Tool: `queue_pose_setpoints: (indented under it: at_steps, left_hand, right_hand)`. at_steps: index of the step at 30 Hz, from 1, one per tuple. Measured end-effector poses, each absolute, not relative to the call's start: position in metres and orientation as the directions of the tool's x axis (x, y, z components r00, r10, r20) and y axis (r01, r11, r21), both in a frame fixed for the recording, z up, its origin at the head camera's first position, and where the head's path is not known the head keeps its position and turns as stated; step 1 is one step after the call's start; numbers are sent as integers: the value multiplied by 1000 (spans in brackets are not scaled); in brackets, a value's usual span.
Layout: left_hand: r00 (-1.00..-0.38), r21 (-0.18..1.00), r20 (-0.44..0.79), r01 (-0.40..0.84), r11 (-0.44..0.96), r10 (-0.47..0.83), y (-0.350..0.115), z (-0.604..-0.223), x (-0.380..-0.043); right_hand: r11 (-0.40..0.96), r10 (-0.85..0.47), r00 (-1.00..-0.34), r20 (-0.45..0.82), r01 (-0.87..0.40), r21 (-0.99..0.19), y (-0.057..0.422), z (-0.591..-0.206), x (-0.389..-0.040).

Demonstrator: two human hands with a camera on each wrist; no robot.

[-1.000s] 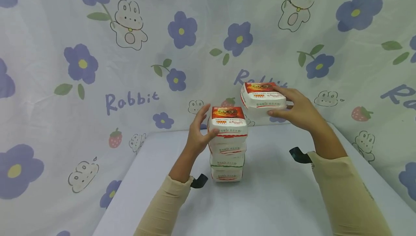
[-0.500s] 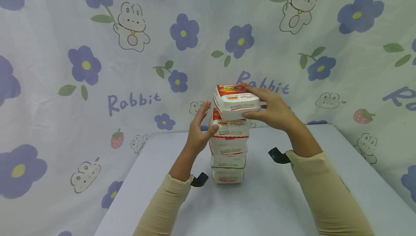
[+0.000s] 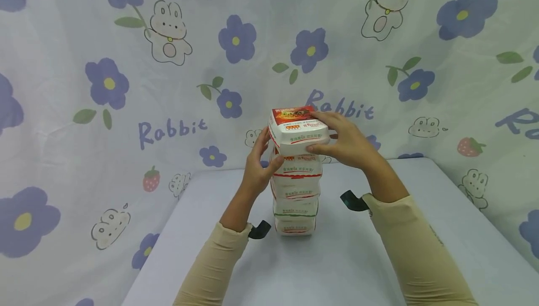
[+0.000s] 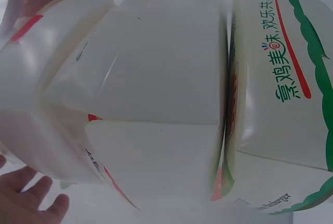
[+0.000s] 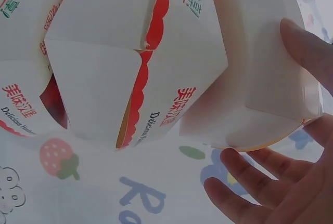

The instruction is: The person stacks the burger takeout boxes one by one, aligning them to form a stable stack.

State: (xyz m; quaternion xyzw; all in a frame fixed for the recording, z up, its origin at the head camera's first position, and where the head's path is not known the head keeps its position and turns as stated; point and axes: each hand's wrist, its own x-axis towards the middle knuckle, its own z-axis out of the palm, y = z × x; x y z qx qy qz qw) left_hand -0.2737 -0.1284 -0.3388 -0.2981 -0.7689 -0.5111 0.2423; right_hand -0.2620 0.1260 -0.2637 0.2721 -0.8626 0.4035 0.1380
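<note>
A white burger box (image 3: pixel 300 134) with a red printed top is over a stack of similar cardboard burger boxes (image 3: pixel 296 186). My right hand (image 3: pixel 350 146) grips its right side, thumb in front and fingers on top and behind. Whether its underside touches the stack, I cannot tell. To the left of the stack's top is my left hand (image 3: pixel 258 168), fingers extended upward and thumb across the front corner. The left wrist view shows loosely spread fingers (image 4: pixel 32 195) beside the boxes. In the right wrist view, the held box (image 5: pixel 260 57) sits tilted against my thumb and fingers.
The stack stands on a white table (image 3: pixel 353 259), slightly uneven from box to box. Behind it hangs a curtain (image 3: pixel 269 86) printed with flowers, rabbits and strawberries. Dark wrist mounts (image 3: pixel 353 200) project inward from both sleeves.
My right hand has carried the burger box leftward from the right side to above the stack. My left hand has stayed beside the stack, nearly still.
</note>
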Motion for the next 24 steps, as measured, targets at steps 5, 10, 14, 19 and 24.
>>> queue_pose_setpoints:
  at_steps: [5, 10, 14, 19, 24]
  left_hand:
    - [-698, 635, 684, 714, 295, 214, -129, -339, -272]
    - [-691, 640, 688, 722, 265, 222, -133, -340, -272]
    - [-706, 668, 668, 708, 230, 234, -136, -336, -264]
    - [-710, 679, 656, 703, 211, 254, -134, -321, -245]
    - [-718, 690, 645, 694, 204, 262, -133, -319, -240]
  right_hand:
    - [500, -345, -815, 465, -579, -644, 122, -268, -263]
    - [463, -338, -807, 485, -591, -660, 119, -273, -262]
    - [438, -342, -798, 497, -603, -667, 118, -279, -261]
    - [407, -339, -781, 525, -625, -666, 117, -285, -262]
    - [380, -333, -771, 542, -636, -671, 117, -290, -264]
